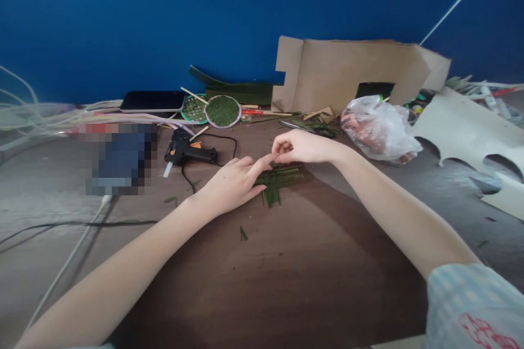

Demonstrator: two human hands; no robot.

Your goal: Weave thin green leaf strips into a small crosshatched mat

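On the brown table, green leaf strips [273,188] lie crossed over one another in a small woven patch. My left hand [233,182] rests at the patch's left side with its fingers stretched out and the thumb apart, partly covering the strips. Its index finger reaches to the fingertips of my right hand [305,147]. The right hand is closed in a pinch above the far edge of the patch; what lies between its fingertips is too small and hidden to make out.
A black glue gun [188,150] lies left of my hands, near a blurred-out phone-like device [123,161] with a white cable. Behind are two round woven green discs [223,111], scissors [292,126] and a cardboard piece [327,68]. A plastic bag [379,128] and cut-out white board [466,131] stand right.
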